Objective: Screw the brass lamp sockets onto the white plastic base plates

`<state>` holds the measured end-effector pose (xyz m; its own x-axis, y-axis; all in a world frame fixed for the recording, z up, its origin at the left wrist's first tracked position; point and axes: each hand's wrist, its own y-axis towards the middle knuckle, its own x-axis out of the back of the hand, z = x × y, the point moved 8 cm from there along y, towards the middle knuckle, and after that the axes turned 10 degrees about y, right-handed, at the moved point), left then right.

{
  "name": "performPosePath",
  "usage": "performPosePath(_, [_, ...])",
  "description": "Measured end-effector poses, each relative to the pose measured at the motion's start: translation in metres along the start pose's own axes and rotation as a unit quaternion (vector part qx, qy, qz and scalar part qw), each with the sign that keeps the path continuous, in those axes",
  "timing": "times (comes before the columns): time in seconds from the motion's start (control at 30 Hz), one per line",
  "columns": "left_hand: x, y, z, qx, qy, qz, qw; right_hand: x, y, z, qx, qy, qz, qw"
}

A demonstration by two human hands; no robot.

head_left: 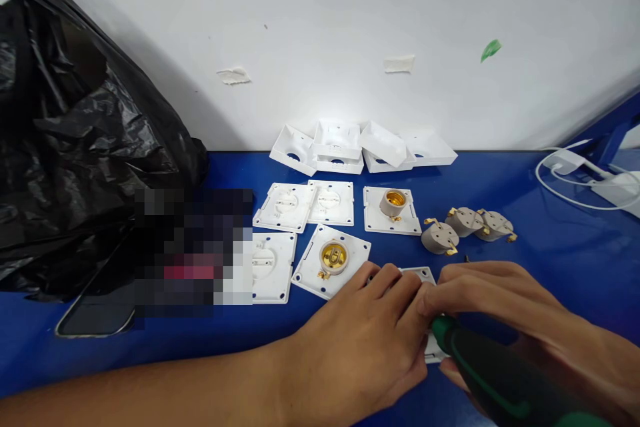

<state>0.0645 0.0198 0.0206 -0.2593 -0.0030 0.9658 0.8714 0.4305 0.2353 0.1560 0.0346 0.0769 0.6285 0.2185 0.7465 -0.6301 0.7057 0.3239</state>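
Note:
My left hand (370, 333) is closed over a white square plate (423, 273), its fingers curled across the top and hiding most of it. My right hand (520, 307) grips a screwdriver (495, 367) with a thick black and green handle. The handle slants toward the plate, and its tip is hidden between my hands. Just left of the plate, a matching base plate (305, 272) carries a lamp socket (334, 256) with a brass inside. Farther back is another plate (373, 220) with a socket (394, 203) on it. A small dark screw (467, 258) lies near my right fingers.
Three loose ceramic sockets (440, 237) with brass tabs sit at right. Bare white plates (285, 207) lie left of centre. Several white covers (340, 140) lean along the wall. A black plastic bag (100, 113) and a phone (95, 313) occupy the left; a white cable (565, 197) lies right.

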Motion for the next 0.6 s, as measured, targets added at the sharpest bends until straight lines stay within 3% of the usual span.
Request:
performPosePath(0.07, [0.0, 0.0, 0.0, 0.0, 0.004, 0.002, 1.0, -0.001, -0.005, 0.002, 0.036, 0.017, -0.023, 0.999])
performPosePath(0.17, [0.0, 0.0, 0.0, 0.002, 0.011, 0.01, 1.0, -0.008, -0.013, -0.005, 0.033, 0.023, -0.031, 0.999])
performPosePath(0.4, [-0.002, 0.0, 0.0, 0.002, 0.007, 0.016, 1.0, -0.008, -0.01, -0.005, 0.014, 0.015, -0.01, 1.0])
performPosePath(0.6, [0.0, 0.0, 0.0, 0.003, -0.005, -0.011, 1.0, -0.005, 0.002, 0.001, -0.002, 0.005, 0.04, 0.999])
